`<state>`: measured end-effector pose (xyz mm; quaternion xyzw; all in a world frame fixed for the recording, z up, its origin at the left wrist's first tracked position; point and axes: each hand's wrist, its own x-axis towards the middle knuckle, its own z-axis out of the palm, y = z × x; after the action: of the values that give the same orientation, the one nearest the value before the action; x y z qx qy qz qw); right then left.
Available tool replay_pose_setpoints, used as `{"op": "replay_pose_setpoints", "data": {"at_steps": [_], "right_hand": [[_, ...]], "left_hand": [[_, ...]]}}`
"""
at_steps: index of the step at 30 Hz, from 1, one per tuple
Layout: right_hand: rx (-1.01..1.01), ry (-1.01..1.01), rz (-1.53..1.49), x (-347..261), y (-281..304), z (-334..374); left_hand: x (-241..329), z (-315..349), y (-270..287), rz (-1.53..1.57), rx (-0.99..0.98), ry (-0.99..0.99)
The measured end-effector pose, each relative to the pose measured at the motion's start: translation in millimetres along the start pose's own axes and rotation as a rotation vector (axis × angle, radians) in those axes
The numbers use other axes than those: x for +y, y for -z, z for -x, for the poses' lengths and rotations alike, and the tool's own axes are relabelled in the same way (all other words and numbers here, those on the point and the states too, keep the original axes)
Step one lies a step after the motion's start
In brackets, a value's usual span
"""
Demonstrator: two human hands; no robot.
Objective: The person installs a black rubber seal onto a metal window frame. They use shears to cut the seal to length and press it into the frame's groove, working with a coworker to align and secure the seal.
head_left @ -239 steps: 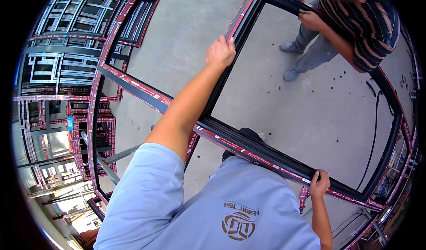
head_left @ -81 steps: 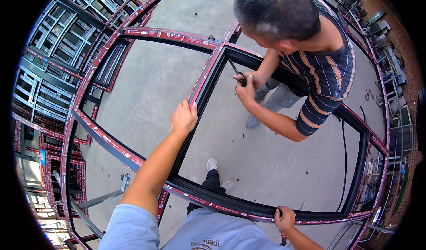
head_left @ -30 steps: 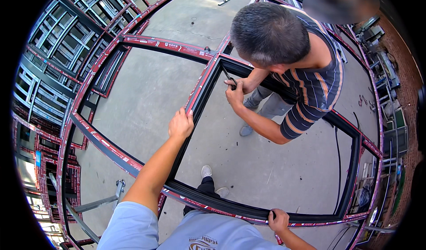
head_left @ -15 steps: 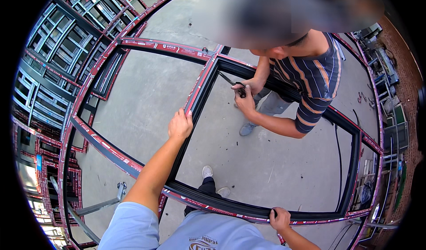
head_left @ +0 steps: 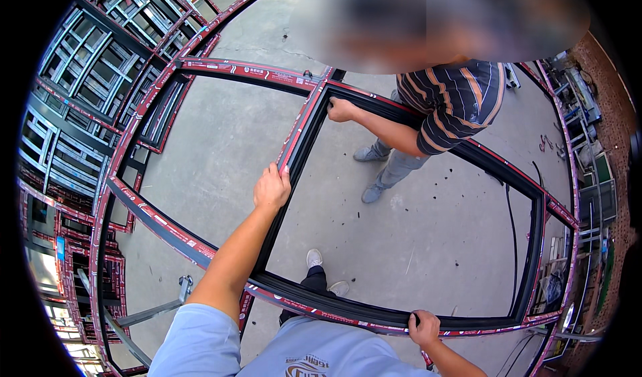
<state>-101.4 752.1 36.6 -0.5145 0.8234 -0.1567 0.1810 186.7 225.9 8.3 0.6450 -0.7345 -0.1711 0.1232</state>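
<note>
A large window frame, dark with red printed protective film, spreads before me, divided by crossbars. My left hand grips the upright divider bar, fingers curled over its film-covered side. Wrapped around the near rail at lower right is my right hand. Between them lies an opening lined with a black inner profile. Across from me a co-worker in a striped shirt leans over the far rail. One of the co-worker's hands touches the opening's far left corner; the other is hidden.
Stacked metal frames stand along the left. A metal support leg shows below the frame at lower left. A black strip hangs inside the opening's right side. Small dark scraps dot the concrete floor. Profiles and tools line the right edge.
The co-worker has moved from holding a dark-handled tool in both hands to placing one hand at the frame corner. The tool is out of sight. My hands stay put.
</note>
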Motion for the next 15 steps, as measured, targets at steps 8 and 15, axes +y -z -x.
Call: {"op": "replay_pose_setpoints", "data": {"at_steps": [8,15], "right_hand": [[-0.006,-0.015,-0.018,-13.1,7.9,-3.4],[-0.028,-0.021,-0.016,-11.8,6.9,-3.9]], "left_hand": [[1.7,0.6,2.8,-0.001,-0.007,0.002],[-2.1,-0.4,-0.8,0.022,0.013,-0.006]]}}
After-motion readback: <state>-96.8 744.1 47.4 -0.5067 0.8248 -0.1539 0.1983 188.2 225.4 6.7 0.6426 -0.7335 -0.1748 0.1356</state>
